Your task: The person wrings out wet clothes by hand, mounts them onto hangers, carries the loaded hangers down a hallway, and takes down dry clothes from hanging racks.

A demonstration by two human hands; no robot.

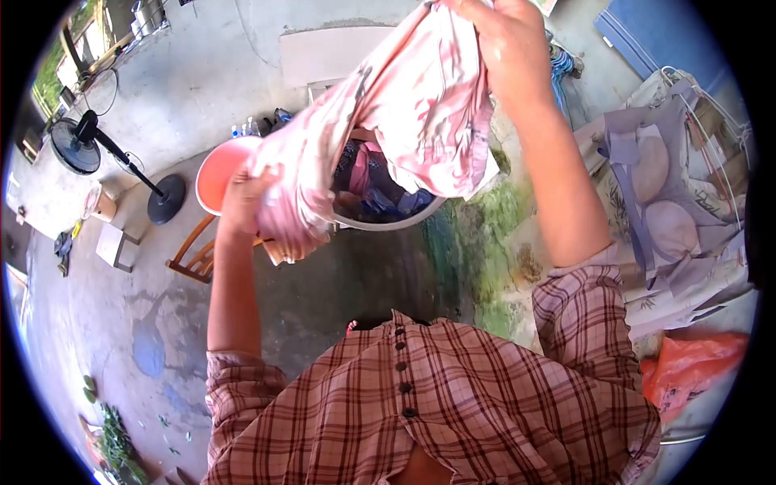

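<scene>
A pink and white patterned garment (428, 105) is stretched between my two hands, bunched and twisted along its left part. My left hand (246, 198) grips its lower left end, beside a pink bucket (217, 174). Raised at the top, my right hand (513, 44) is closed on the garment's upper edge, its fingertips partly cut off by the frame. Below the cloth, a round tub with a pale rim (396, 224) holds dark, blue and pink laundry (392, 198). The garment hides part of the tub.
A wooden chair (192, 255) stands left of the tub, with a black standing fan (166, 200) and a small white stool (118, 246) farther left. At right are hanging undergarments (671, 230), blue hangers (559, 69) and an orange plastic bag (695, 368). Cut greenery (120, 444) lies at lower left.
</scene>
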